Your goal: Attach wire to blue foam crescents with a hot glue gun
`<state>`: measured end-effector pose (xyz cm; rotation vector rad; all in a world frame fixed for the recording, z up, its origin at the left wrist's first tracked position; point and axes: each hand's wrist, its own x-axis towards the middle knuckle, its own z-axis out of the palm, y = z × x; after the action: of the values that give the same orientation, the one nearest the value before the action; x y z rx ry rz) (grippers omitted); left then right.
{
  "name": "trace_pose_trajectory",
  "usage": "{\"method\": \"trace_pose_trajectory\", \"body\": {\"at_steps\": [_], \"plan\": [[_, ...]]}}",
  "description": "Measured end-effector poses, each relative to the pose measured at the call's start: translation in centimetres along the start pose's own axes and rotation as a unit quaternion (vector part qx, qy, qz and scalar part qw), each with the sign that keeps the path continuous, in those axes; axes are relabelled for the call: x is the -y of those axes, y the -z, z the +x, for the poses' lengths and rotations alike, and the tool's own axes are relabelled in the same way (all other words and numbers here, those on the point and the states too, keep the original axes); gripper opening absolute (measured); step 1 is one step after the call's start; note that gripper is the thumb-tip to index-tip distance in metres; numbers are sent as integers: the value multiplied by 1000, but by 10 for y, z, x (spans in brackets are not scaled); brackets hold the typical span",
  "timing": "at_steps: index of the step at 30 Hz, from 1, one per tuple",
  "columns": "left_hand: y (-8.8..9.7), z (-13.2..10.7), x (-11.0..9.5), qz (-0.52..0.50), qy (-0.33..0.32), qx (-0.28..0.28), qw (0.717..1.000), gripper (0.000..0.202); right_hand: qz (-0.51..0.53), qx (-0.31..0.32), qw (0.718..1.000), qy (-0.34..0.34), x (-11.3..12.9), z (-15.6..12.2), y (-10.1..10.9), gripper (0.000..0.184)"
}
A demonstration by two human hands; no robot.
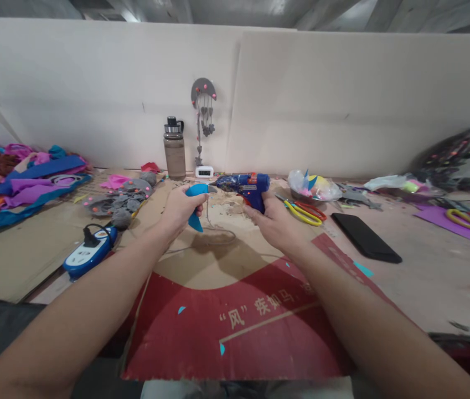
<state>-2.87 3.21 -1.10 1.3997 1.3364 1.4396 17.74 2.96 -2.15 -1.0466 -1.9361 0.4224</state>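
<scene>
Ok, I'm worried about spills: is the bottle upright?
Upright: the bottle stands on its base, black lid at the top.

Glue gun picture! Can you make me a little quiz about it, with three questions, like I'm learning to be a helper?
1. Which of the person's hands holds the hot glue gun?

2. True or false: the water bottle stands to the left of the small digital clock in the picture.

3. What colour is the felt piece in the left hand?
A) red
B) blue
C) yellow

Key: 1. The right hand; 2. True; 3. B.
</scene>
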Motion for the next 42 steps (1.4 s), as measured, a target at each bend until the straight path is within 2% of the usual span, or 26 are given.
{"method": "trace_pose_trajectory", "body": {"at_steps": [11,17,22,25,30,42], "plan": [[1,-2,-4,41,-14,-2,999,12,-92,11,995,44,13,-5,1,39],[2,-2,-4,35,-21,-7,999,16,-111,28,993,41,18,-6,4,37],[1,-2,-5,31,-10,-19,999,16,-66,5,998,23,11,-2,6,33],[-1,-2,-4,13,15,-12,1000,15,-7,-23,1000,-12,-1,1,4,29],[-1,-1,-2,-7,26,-2,1000,17,28,-11,999,-31,-7,3,2,24],[-1,-13,-19,149,-39,-22,988,13,-64,21,997,-29,10,-1,4,33]]}}
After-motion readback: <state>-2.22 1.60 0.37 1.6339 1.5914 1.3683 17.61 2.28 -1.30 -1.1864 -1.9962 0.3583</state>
